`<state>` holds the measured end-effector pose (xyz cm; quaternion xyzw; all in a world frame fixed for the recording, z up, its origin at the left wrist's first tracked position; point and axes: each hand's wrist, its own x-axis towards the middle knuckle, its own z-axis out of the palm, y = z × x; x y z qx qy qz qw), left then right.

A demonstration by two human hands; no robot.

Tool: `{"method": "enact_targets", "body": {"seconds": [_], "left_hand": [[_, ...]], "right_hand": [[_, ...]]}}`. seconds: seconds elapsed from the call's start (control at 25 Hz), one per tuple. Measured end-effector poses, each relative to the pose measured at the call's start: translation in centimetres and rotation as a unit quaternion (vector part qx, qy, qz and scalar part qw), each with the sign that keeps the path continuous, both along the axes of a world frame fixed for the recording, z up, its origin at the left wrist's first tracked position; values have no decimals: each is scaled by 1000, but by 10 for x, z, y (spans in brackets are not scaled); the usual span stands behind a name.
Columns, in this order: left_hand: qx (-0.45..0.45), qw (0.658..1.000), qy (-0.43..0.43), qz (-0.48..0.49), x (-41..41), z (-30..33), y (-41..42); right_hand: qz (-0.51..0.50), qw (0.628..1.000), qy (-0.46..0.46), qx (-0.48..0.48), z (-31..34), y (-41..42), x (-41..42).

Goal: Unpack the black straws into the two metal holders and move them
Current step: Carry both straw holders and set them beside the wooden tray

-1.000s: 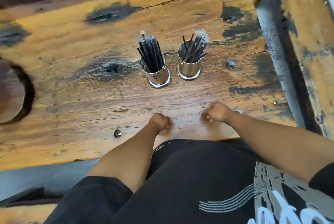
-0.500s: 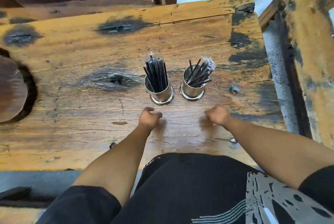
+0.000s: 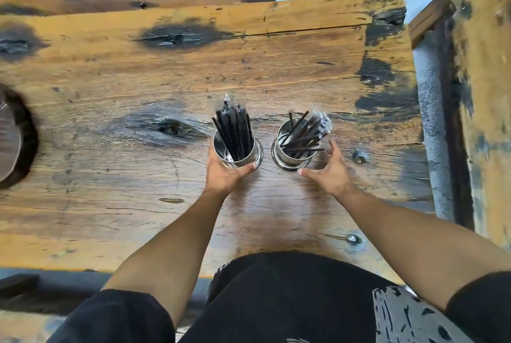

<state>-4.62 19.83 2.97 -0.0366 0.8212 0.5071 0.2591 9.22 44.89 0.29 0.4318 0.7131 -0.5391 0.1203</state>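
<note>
Nearest the desk's (image 3: 110,176) near edge, both forearms reach forward over the worn, knotted wooden planks toward the right half of the top. The left hand (image 3: 225,174) has its grip wrapped round the lower wall of the left shiny cylindrical metal holder (image 3: 240,154), thumb across the near face and the fingers out of sight behind. The right hand (image 3: 330,170) is released: thumb and fingers are spread in a wide cup just beside the right shiny cylindrical metal holder (image 3: 293,156), the fingertips near its right wall, but no firm contact shows.

The step in hand looks like taking hold of both holders to move them. To do it well, the right grip should settle low on the body, above the flared foot, as the left does, and both should lift straight up and travel level, since the tall contents make each holder top-heavy.

Further on, the holders stand upright, close together but apart. The left one carries a tight bundle of thin black plastic straws (image 3: 233,129), standing nearly upright, with clear wrapping at the tips. The right one holds a looser bunch of black straws (image 3: 304,132), fanned and leaning toward the desk's right edge, clear wrapping at their far ends; these would spill first if tilted.
</note>
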Motion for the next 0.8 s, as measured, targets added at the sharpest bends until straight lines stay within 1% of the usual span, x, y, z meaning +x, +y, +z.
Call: {"method": "enact_targets", "body": {"seconds": [0.12, 0.2, 0.36, 0.44, 0.56, 0.68, 0.8], "left_hand": [[17, 1000, -15, 13, -1, 1, 3], [26, 999, -19, 17, -2, 3, 5], [28, 999, -11, 17, -5, 2, 7], [27, 999, -6, 17, -6, 3, 6], [26, 999, -13, 16, -6, 3, 6], [33, 999, -12, 29, -4, 7, 10], [69, 996, -10, 58, 3, 10, 13]], "right_hand": [[6, 999, 37, -37, -5, -1, -5], [19, 998, 50, -41, -7, -6, -14], [15, 996, 82, -36, -56, -4, -14], [9, 996, 85, -31, -46, -10, -17], [2, 993, 107, -41, -49, -12, -19], [3, 994, 105, -3, -39, -14, -21], [-6, 994, 109, 22, -15, -20, -18]]}}
